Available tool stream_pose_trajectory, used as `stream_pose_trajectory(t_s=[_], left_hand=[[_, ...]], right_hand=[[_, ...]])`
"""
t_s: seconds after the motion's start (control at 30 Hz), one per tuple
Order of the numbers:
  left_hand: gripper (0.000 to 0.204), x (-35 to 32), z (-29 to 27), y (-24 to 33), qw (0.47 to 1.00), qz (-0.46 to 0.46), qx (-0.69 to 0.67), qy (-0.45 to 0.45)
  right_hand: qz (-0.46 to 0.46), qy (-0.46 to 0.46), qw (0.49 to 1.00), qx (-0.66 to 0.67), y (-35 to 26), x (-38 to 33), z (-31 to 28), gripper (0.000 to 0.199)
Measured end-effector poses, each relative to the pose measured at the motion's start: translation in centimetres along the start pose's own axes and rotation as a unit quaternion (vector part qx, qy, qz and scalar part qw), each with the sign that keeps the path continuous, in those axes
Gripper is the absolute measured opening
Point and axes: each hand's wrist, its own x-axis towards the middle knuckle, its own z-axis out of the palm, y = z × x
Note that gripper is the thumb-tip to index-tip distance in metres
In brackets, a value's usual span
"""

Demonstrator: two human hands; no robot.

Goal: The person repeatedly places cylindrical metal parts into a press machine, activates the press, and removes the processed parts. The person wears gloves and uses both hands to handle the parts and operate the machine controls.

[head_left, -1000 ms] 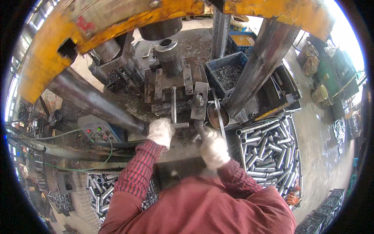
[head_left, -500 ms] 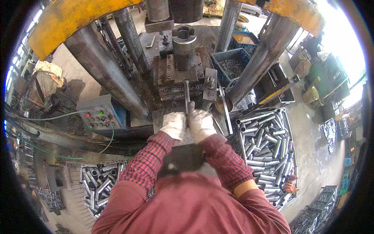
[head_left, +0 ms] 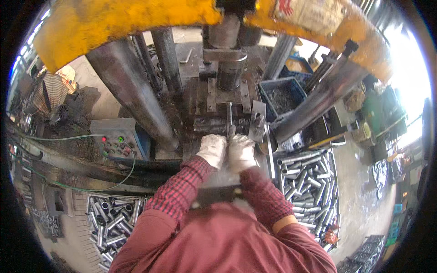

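Note:
A slim metal rod [head_left: 230, 116] juts toward me from the front of a dark die block [head_left: 214, 122] on the press. Both my hands wear white work gloves and sit side by side at its near end. My left hand [head_left: 212, 151] is curled closed against the rod's left side. Closed round the same end from the right is my right hand [head_left: 241, 153]. The fingers' undersides are hidden. Above the block stands a round metal die [head_left: 229, 75], with the press ram [head_left: 223, 35] and its plate down on top of it.
Thick steel columns [head_left: 132, 91] and a yellow frame [head_left: 132, 20] surround the work area. At left is a control box [head_left: 119, 145] with lit buttons. Cut metal tubes fill a bin [head_left: 336, 200] at right and a wire basket [head_left: 86, 227] at left. A blue crate [head_left: 277, 83] stands behind.
The ram has come down onto the round die, whose open top showed before. My view has shifted, so the scene sits differently. Both hands remain at the rod.

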Motion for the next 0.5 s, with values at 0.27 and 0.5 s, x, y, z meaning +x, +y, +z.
stream_pose_trajectory(t_s=[0.27, 0.5], left_hand=[[0.011, 0.8, -0.9, 0.5, 0.997, -0.060, 0.045, -0.032], [0.013, -6.6, 1.4, 3.5, 0.996, 0.003, -0.041, 0.077]], right_hand=[[-0.034, -0.084, 0.995, -0.048, 0.4, 0.5, -1.8, 0.084], [0.070, 0.057, 0.996, -0.003, -2.3, -5.4, 2.6, 0.057]])
